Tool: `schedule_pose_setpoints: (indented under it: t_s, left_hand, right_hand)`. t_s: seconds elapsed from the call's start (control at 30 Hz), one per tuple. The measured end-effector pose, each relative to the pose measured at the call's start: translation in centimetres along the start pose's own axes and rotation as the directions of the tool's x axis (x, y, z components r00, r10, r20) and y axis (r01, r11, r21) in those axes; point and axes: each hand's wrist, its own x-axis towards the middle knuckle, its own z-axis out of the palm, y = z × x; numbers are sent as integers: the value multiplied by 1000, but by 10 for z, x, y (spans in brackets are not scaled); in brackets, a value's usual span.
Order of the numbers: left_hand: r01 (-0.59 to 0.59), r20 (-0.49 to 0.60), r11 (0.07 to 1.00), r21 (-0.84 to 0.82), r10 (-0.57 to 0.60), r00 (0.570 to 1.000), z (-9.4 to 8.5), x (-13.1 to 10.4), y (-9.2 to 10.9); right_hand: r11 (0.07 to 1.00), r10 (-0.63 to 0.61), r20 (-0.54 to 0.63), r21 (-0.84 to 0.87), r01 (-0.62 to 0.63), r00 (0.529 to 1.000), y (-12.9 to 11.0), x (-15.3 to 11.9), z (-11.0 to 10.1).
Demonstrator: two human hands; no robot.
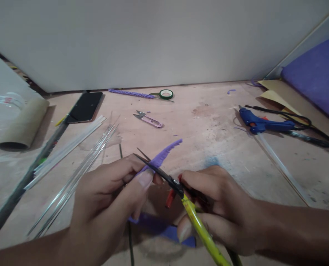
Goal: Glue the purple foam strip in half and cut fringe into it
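Between the thumb and fingers of my left hand (111, 195) is a purple strip (164, 153), its upper edge cut into a fringe. My right hand (219, 207) grips scissors (199, 221) with yellow-covered handles and dark blades. The blades are apart and cross the strip just above my left thumb. A red piece (169, 198) shows by the scissors' pivot; I cannot tell what it belongs to. Below my hands lies more purple material (178, 234), partly hidden. A thin dark green stem (131, 244) runs beneath my left hand.
Left are metal wires (78, 181), white sticks (67, 149), a phone (85, 107) and a cardboard tube (26, 123). Farther back lie thread snips (149, 120), green tape (166, 94) and a purple fringed stem (131, 94). A blue glue gun (264, 121) lies right, near purple material (316, 77).
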Motion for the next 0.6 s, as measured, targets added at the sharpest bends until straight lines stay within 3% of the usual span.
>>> schedule_pose_setpoints:
  t_s: [0.1,0.23,0.33,0.5,0.6]
  left_hand:
    - [-55,-3,997,48,55,998,0,3,1]
    - [-64,50,996,60,61,997,0,4,2]
    - [-66,67,996,63,62,996,0,4,2]
    - [-93,73,993,77,88,994,-1,3,1]
    - [-89,63,993,79,84,994,0,3,1]
  right_hand:
    - [995,40,36,93,-44,999,-3,2,1]
    - [926,32,111,371,-71,993,-8,3,5]
    - [912,53,128,398,-100,990,-8,4,8]
    - [870,-37,123,493,-29,992,-6,5,10]
    - [875,7,132,479,-70,991,-6,6,9]
